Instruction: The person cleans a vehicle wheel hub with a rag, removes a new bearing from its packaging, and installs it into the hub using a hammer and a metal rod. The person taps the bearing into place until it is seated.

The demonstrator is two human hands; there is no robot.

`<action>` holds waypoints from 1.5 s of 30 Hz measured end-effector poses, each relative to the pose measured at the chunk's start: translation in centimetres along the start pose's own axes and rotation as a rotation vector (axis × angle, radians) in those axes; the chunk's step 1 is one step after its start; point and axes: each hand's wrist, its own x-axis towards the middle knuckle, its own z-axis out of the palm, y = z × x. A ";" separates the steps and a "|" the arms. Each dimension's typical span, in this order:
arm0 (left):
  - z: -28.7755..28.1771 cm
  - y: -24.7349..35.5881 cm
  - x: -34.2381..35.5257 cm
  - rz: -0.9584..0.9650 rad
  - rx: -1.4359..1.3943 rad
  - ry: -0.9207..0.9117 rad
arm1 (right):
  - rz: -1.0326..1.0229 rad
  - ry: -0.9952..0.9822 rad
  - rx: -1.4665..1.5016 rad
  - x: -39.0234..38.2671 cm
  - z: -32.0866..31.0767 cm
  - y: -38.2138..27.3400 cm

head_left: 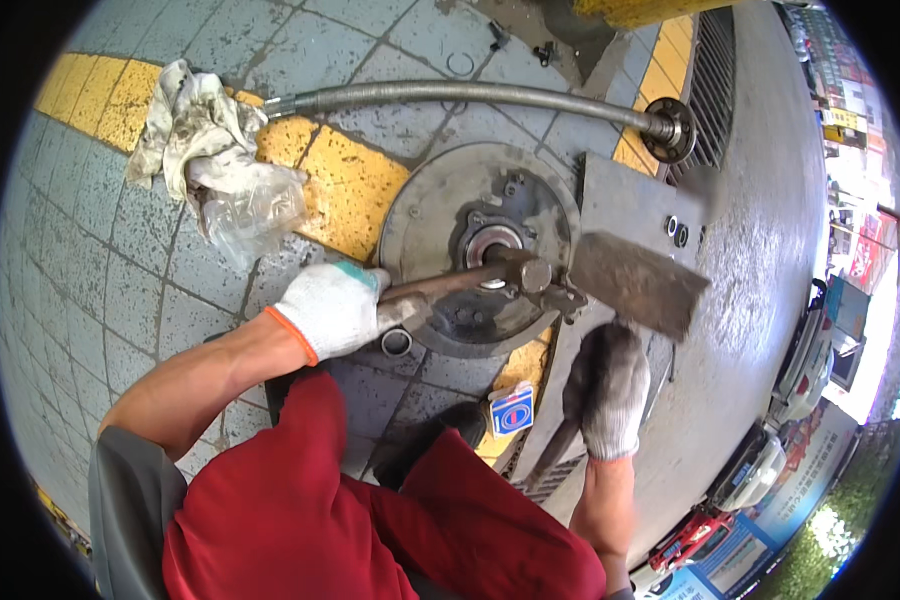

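Observation:
A round metal backing plate (420,215) with a hub (493,240) at its middle lies on the tiles in front of me. My left hand (330,312), in a white glove with an orange cuff, is closed round the handle of a hammer (440,285). That hammer's head is over the hub. My right hand (610,390), in a soiled white glove, grips a sledgehammer (640,287) by its handle. Its big block head is close to the right of the smaller hammer's head; whether they touch I cannot tell. A metal ring (396,343) lies beside my left hand.
Beyond the plate lies a long axle shaft (470,92) with a flanged end. Dirty rags (195,130) and a clear plastic bag (255,205) are at left. A small blue box (511,410) stands near my feet. Two small rings (676,231) rest on a metal sheet (620,195).

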 end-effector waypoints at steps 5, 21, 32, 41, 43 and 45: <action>-0.4 0.4 -1.3 0.042 0.072 -0.047 | 0.132 -0.036 0.182 -3.4 -1.2 0.1; 0.3 1.1 -1.7 -0.046 0.019 -0.091 | 0.048 -0.023 -0.296 -5.0 0.3 4.5; 0.2 1.3 -2.0 -0.052 -0.006 -0.098 | 0.018 -0.049 -0.281 -5.0 0.3 3.6; 2.1 0.6 -2.7 -0.015 -0.079 0.022 | 0.027 -0.053 -0.235 -5.2 0.8 3.1; 2.1 0.6 -2.7 -0.024 -0.078 0.008 | 0.066 -0.058 -0.230 -5.3 0.8 2.8; 1.9 0.8 -2.6 -0.033 -0.063 -0.021 | 0.136 -0.090 -0.263 -5.1 0.4 2.4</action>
